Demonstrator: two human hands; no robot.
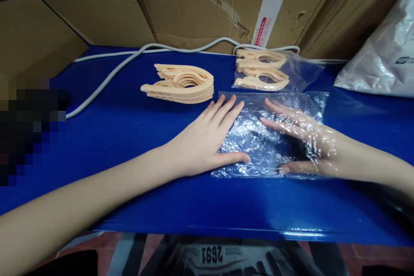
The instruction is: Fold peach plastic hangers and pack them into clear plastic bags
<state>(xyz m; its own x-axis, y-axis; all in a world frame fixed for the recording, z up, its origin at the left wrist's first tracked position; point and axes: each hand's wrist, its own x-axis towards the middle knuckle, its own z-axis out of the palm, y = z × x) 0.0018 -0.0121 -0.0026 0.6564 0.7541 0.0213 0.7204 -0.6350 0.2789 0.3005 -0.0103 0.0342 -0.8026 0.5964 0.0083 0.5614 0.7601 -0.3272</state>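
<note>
The clear plastic bag [255, 138] lies on the blue tabletop [113, 138], and the right hand [323, 151] is under its upper film, apparently inside it, open with the fingers spread. The left hand [200, 142] is open too, palm down across the bag's left part, gripping nothing.

The step looks like smoothing and spreading the bag. For that, the left hand serves best as a light, broad anchor, while the right fingers part the layers towards the corners. The film is crinkled and probably clings, so slow, low movements should suit it better than a quick push, which could drag the bag or strain a seam. Drawing the right hand out gently would help the mouth stay spread.

The loose stack of beige folding hangers [174, 91] sits just beyond the left fingertips, so that hand needs care not to nudge it. The bagged hangers [258, 71] lie behind the bag.
</note>
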